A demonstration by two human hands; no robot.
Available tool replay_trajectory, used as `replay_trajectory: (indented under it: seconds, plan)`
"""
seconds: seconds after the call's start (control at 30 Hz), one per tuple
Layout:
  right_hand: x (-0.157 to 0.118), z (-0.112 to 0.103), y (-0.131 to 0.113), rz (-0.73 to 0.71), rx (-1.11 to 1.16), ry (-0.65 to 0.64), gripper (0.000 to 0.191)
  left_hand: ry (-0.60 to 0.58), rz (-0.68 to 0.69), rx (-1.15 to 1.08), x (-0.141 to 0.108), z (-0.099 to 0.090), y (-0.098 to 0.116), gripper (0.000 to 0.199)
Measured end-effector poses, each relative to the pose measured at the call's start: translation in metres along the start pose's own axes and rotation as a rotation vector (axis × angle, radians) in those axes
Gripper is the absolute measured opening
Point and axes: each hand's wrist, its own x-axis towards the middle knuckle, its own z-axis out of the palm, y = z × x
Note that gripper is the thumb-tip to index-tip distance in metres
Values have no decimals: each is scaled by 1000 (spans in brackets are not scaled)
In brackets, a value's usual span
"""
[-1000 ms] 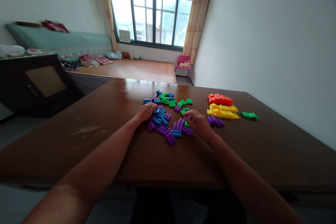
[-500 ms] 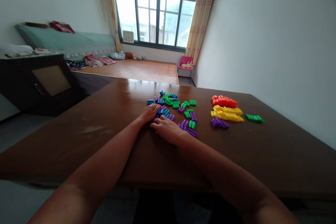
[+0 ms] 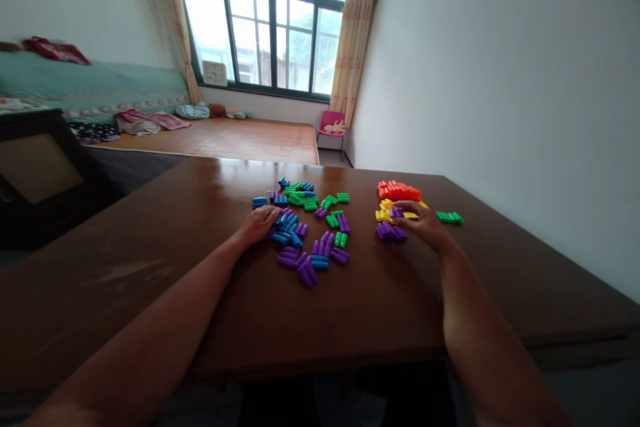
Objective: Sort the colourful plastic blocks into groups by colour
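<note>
My left hand (image 3: 259,224) rests on the table at the left edge of a loose heap of blue and purple ridged plastic blocks (image 3: 287,221), its fingers stretched flat against them. My right hand (image 3: 421,219) is over to the right, its fingertips closed on a small purple block (image 3: 395,212). It holds this above the yellow row of blocks (image 3: 385,215), which it partly covers. Just in front lies a row of purple blocks (image 3: 391,232). Behind the yellow ones sits a red row (image 3: 399,191), and a green row (image 3: 450,217) lies farther right.
More loose green blocks (image 3: 303,199) and purple blocks (image 3: 307,271) spread across the middle of the brown table (image 3: 220,320). Past its far edge are a bed (image 3: 240,140) and a pink chair (image 3: 330,121). A dark cabinet (image 3: 40,167) stands at the left.
My right hand has left the heap and moved right to the sorted rows with a purple block. My left hand stays by the heap. The view has turned slightly right.
</note>
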Motion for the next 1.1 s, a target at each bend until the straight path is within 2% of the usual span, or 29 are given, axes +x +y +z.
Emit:
replay_trajectory:
  seconds: [0.07,0.13,0.4,0.57,0.7,0.8,0.87,0.93,1.03,1.1]
  plan:
    - [-9,-21,23,91,40,11,58,3,12,6,0,0,0,53]
    - [-14,-29,33,128,86,-19,65,8,17,5,0,-2,0,53]
    - [-14,-20,34,186,144,-219,60,13,4,-54,-2,-4,2,50]
    - [-19,-26,33,230,84,-160,72,67,25,-109,-1,-4,-3,54]
    - [-19,-23,33,404,-6,-125,56,165,4,-120,0,-8,-4,51]
    - [-17,-19,37,486,2,-105,52,229,-49,-122,0,-12,-6,47]
    - [-14,-19,42,494,2,-54,51,246,-94,-149,0,-15,-7,47]
    - [-11,-19,47,455,-91,50,49,215,-98,-193,-1,-18,-6,51]
    - [-8,-19,51,304,-267,259,46,78,-6,-237,-4,-21,0,53]
    - [-6,-16,48,205,-320,361,45,-39,90,-218,-6,-21,4,48]
